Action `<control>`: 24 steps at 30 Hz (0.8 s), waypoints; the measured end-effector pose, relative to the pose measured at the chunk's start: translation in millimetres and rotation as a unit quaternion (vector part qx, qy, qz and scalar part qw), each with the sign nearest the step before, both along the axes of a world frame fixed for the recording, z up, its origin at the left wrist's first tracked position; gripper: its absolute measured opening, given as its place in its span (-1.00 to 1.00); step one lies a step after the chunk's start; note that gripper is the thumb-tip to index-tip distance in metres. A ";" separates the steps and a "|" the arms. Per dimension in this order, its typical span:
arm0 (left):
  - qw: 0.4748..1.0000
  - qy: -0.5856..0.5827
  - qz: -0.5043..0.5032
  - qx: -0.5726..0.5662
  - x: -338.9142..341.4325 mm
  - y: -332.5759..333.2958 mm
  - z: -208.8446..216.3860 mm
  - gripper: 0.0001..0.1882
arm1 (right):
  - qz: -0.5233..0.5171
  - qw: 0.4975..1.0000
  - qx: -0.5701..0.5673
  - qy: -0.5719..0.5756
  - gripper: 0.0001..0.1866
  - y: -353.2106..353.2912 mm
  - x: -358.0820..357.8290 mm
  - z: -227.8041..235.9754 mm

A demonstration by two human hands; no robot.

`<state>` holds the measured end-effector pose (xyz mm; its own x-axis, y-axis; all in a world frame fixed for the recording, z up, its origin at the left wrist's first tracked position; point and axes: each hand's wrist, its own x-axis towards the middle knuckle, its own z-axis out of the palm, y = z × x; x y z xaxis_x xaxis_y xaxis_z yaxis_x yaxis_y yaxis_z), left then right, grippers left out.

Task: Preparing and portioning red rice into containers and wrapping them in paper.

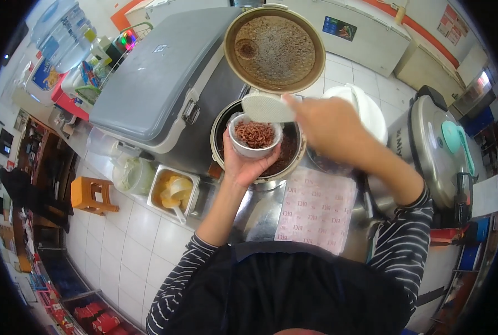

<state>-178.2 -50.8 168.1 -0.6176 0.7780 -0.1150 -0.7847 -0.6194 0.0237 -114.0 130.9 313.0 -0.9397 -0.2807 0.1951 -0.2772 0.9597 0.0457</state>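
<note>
My left hand (245,168) cups a small white bowl (253,151) from below, its fingers wrapped round the wall. Reddish-brown cooked rice (254,134) is heaped inside. Just above the bowl, my right hand (322,125) grips a white textured rice paddle (267,108), which partly covers the bowl's far side. Both hands are over an open rice cooker (302,153) with dark rice in its pot. The cooker's lid (279,56) is raised behind it, its inner side spotted with moisture. My hand and the bowl hide much of the pot.
Printed pink paper sheets (316,211) lie on the steel counter in front. A steel tray (173,192) with yellow contents and a ladle stands left. A large grey cool box (165,72) borders the cooker's left. Another big cooker (427,151) stands at right, near white lids (370,114).
</note>
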 end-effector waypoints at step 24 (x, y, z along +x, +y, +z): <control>0.992 0.095 0.014 -0.082 29.4 -35.8 18.3 -0.31 | 0.063 0.821 -0.511 -0.245 -0.67 -19.0 2.2 -66.8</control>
<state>-148.8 -86.7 186.4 -0.6618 0.7404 -0.1180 -0.7386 -0.6170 0.2715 -111.8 112.0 246.2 -0.9519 -0.3064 -0.0048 -0.1210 0.3902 -0.9128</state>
